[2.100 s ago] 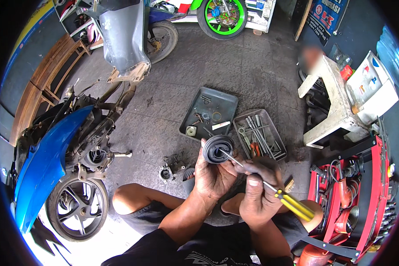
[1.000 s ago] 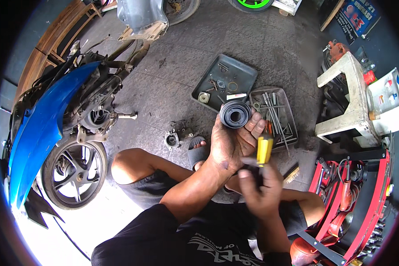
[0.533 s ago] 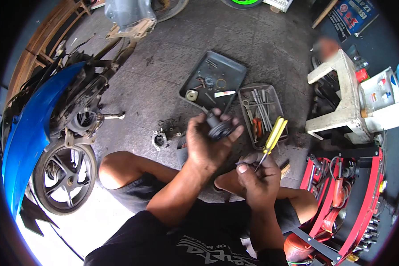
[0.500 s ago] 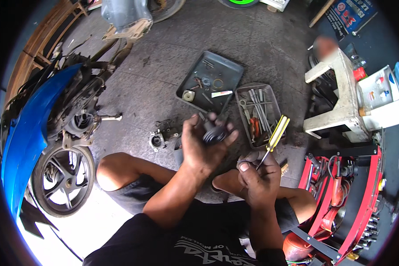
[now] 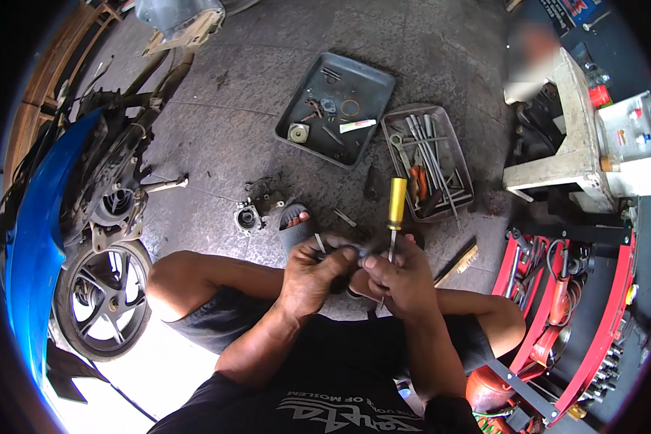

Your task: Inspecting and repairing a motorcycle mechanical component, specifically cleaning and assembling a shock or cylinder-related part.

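Observation:
My left hand (image 5: 307, 281) is closed round a dark round part with a thin shaft (image 5: 320, 243), whose end pokes up past the fingers; most of the part is hidden. Close beside it, my right hand (image 5: 406, 283) grips a screwdriver (image 5: 397, 202). Its yellow handle points up and away from me, and the thin blade runs down through the fingers. The right thumb and fingertips meet the left ones at the dark part. Blur there hides whether something small is pinched between them.
Ahead lies a black tray (image 5: 286, 137) with small parts, beside a tool tray (image 5: 464, 155) of wrenches and rods. A metal casting (image 5: 247, 219) rests near my sandal (image 5: 294, 231). A brush (image 5: 467, 259) lies right, before a red tool rack (image 5: 606, 318). A blue-panelled motorcycle (image 5: 43, 210) stands left.
My left hand has turned over and closed round the dark part, which sat in its opened palm. Both hands have come together. The screwdriver has swung from leaning right to nearly upright.

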`<action>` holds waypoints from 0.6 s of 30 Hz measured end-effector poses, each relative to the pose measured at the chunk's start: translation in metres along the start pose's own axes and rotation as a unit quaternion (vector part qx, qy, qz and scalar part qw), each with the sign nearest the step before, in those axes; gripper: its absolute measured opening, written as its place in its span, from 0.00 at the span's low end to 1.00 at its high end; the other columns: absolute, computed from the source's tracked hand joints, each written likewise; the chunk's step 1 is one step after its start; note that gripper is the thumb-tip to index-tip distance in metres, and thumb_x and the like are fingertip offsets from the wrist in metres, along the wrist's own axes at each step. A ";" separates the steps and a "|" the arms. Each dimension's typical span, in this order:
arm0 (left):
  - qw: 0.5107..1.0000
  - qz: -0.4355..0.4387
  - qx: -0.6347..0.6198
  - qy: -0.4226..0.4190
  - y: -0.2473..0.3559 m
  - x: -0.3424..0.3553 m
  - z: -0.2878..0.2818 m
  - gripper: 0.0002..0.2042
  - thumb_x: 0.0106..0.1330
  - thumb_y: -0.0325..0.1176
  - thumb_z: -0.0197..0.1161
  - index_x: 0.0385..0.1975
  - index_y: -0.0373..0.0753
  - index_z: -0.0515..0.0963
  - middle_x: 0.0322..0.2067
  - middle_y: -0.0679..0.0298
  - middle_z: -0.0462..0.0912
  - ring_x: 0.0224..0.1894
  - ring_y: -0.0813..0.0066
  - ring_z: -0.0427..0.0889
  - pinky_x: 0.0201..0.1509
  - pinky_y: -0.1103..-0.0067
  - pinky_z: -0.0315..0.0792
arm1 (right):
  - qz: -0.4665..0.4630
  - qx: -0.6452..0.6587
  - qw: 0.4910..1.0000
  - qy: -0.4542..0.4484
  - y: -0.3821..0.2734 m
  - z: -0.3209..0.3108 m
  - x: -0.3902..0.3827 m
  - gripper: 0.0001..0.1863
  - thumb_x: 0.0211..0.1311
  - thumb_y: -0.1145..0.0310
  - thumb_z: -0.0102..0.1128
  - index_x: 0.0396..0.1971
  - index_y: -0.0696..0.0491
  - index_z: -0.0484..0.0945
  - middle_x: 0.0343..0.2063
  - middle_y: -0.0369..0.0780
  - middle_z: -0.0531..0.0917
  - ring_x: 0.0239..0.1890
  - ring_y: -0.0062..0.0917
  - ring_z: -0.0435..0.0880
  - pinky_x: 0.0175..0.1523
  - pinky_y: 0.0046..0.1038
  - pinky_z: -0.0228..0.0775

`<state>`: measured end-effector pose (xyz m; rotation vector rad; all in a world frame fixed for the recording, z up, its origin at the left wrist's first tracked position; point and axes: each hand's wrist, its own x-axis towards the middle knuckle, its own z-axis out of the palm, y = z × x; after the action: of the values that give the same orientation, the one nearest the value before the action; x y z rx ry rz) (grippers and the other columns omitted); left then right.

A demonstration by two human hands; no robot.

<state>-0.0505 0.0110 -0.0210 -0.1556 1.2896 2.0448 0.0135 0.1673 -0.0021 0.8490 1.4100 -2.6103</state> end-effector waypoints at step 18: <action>0.978 -0.017 -0.041 0.206 -0.004 0.006 -0.036 0.05 0.68 0.28 0.62 0.32 0.34 0.80 0.26 0.64 0.81 0.26 0.81 0.75 0.33 0.84 0.71 | -0.005 -0.707 0.695 0.128 0.182 -0.130 0.128 0.17 0.57 0.65 0.69 0.40 0.62 0.79 0.47 0.56 0.80 0.50 0.53 0.81 0.53 0.46 0.76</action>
<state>-0.0619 -0.0145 -0.0443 -0.6648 1.4311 2.1053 0.0158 0.1901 -0.2585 0.7968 2.6429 -0.6588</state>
